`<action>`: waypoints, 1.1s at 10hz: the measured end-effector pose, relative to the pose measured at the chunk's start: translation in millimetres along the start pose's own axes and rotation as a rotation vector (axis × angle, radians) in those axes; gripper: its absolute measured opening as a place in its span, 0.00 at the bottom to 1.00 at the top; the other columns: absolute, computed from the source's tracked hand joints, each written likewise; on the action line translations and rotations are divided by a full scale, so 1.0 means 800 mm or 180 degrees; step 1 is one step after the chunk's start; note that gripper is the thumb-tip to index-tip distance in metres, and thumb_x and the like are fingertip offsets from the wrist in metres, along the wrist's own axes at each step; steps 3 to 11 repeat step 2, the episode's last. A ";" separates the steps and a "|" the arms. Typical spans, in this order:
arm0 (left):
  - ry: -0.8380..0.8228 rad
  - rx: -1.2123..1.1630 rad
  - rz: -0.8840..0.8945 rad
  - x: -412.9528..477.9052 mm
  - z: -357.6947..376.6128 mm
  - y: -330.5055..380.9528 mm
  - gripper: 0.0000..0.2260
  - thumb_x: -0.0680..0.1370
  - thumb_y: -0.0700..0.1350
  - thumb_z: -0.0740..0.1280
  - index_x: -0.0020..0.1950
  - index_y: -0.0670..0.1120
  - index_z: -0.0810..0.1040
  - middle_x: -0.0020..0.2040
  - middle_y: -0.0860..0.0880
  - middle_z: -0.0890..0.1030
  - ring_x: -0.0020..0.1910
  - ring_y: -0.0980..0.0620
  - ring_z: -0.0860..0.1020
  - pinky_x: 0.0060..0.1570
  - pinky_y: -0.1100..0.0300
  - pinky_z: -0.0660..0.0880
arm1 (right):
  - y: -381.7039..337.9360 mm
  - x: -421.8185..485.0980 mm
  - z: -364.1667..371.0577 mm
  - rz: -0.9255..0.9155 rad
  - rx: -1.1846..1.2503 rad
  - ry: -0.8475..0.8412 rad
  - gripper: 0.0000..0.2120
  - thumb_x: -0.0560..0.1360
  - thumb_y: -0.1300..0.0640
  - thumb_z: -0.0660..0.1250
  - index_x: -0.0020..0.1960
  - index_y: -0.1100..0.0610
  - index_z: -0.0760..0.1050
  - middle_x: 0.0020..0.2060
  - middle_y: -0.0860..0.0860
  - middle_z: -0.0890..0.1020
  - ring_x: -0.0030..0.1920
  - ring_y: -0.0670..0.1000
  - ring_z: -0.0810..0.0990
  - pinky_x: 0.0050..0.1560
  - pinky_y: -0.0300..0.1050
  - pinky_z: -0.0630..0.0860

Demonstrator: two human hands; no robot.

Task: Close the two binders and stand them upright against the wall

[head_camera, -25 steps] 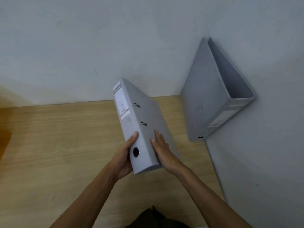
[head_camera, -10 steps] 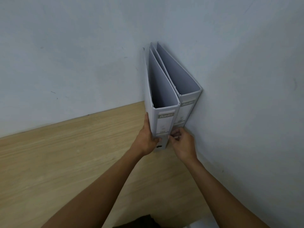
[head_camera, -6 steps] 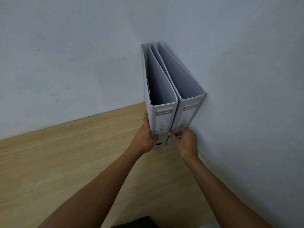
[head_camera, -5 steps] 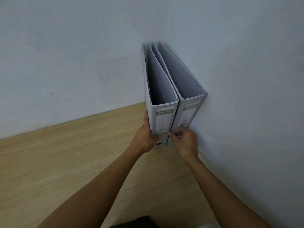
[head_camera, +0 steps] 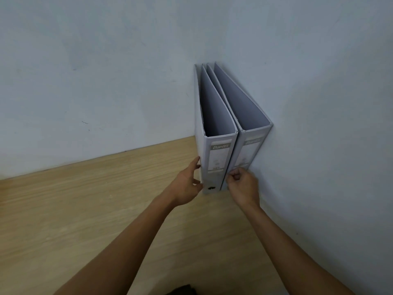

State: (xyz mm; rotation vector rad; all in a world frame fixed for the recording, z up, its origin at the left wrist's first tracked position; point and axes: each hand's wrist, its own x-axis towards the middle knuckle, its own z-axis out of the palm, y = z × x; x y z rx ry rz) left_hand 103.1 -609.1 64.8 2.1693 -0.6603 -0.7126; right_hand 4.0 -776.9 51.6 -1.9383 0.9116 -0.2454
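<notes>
Two closed grey lever-arch binders stand upright side by side in the corner, spines facing me. The left binder (head_camera: pixel 219 158) touches the right binder (head_camera: pixel 247 152), which rests against the side wall (head_camera: pixel 323 128). My left hand (head_camera: pixel 187 186) is at the lower left edge of the left binder, fingers spread, at most brushing its cover. My right hand (head_camera: pixel 243 186) is curled loosely in front of the bottom of the right binder's spine, and I see nothing in it.
The binders stand on a light wooden tabletop (head_camera: pixel 95 209) that runs to the left and toward me. A pale back wall (head_camera: pixel 95 81) meets the side wall behind the binders. Something dark shows at the bottom edge (head_camera: pixel 180 290).
The left binder was carried over and stood beside the right one. Since half a second ago my left hand has let go of its spine and opened, and my right hand has drawn back slightly.
</notes>
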 end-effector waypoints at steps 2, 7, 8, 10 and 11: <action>-0.0045 -0.0135 -0.0029 -0.058 -0.024 -0.013 0.37 0.80 0.45 0.68 0.83 0.56 0.49 0.79 0.50 0.66 0.54 0.57 0.78 0.37 0.74 0.75 | 0.004 -0.022 0.022 0.0317 0.0347 -0.0079 0.09 0.77 0.59 0.64 0.41 0.48 0.77 0.39 0.50 0.85 0.39 0.53 0.86 0.42 0.49 0.83; -0.0045 -0.0135 -0.0029 -0.058 -0.024 -0.013 0.37 0.80 0.45 0.68 0.83 0.56 0.49 0.79 0.50 0.66 0.54 0.57 0.78 0.37 0.74 0.75 | 0.004 -0.022 0.022 0.0317 0.0347 -0.0079 0.09 0.77 0.59 0.64 0.41 0.48 0.77 0.39 0.50 0.85 0.39 0.53 0.86 0.42 0.49 0.83; -0.0045 -0.0135 -0.0029 -0.058 -0.024 -0.013 0.37 0.80 0.45 0.68 0.83 0.56 0.49 0.79 0.50 0.66 0.54 0.57 0.78 0.37 0.74 0.75 | 0.004 -0.022 0.022 0.0317 0.0347 -0.0079 0.09 0.77 0.59 0.64 0.41 0.48 0.77 0.39 0.50 0.85 0.39 0.53 0.86 0.42 0.49 0.83; -0.0045 -0.0135 -0.0029 -0.058 -0.024 -0.013 0.37 0.80 0.45 0.68 0.83 0.56 0.49 0.79 0.50 0.66 0.54 0.57 0.78 0.37 0.74 0.75 | 0.004 -0.022 0.022 0.0317 0.0347 -0.0079 0.09 0.77 0.59 0.64 0.41 0.48 0.77 0.39 0.50 0.85 0.39 0.53 0.86 0.42 0.49 0.83; -0.0045 -0.0135 -0.0029 -0.058 -0.024 -0.013 0.37 0.80 0.45 0.68 0.83 0.56 0.49 0.79 0.50 0.66 0.54 0.57 0.78 0.37 0.74 0.75 | 0.004 -0.022 0.022 0.0317 0.0347 -0.0079 0.09 0.77 0.59 0.64 0.41 0.48 0.77 0.39 0.50 0.85 0.39 0.53 0.86 0.42 0.49 0.83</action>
